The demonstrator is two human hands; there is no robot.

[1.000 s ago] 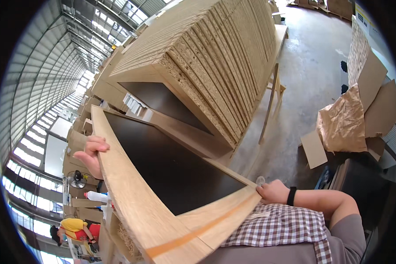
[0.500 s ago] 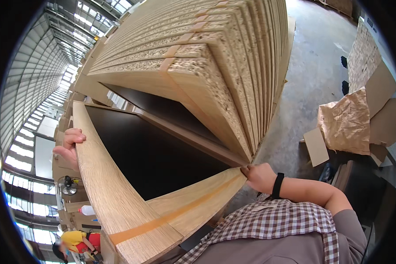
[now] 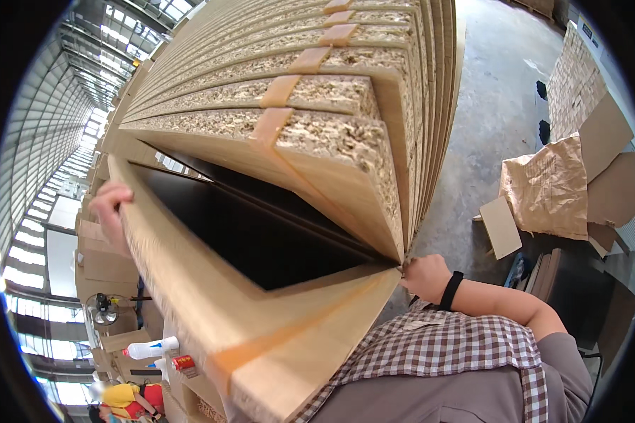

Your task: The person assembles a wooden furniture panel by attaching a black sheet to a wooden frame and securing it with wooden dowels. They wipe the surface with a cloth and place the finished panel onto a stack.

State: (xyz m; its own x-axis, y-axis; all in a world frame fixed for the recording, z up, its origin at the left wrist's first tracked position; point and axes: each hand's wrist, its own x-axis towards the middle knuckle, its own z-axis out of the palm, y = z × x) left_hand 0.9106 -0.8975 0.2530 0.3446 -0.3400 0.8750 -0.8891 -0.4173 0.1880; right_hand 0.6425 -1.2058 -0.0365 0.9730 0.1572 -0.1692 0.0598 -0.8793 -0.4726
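My left hand (image 3: 111, 208) is wrapped over the left edge of a light wood-grain frame (image 3: 190, 289), its fingers slightly smeared by motion. The frame leans at a slant, with a dark opening (image 3: 254, 243) inside it and a strip of orange tape (image 3: 289, 338) across its near corner. At the frame's right corner my right hand (image 3: 427, 277) is closed, its fingertips partly hidden against the edge. That corner meets the end of a stack of similar chipboard frames (image 3: 331, 141), which stand close together with orange tape round their corners.
Right of the stack, a crumpled brown paper sheet (image 3: 543, 197) and cardboard pieces (image 3: 501, 227) lie on the concrete floor (image 3: 483, 106). At lower left are a white bottle (image 3: 152, 348), a red can (image 3: 183, 362), a fan (image 3: 106, 310) and a person in yellow and red (image 3: 123, 400).
The held frame has tilted closer to the stack, narrowing the gap. Its near corner has shifted right. Both hands stay on it. The bottle shows more fully and the red can has appeared.
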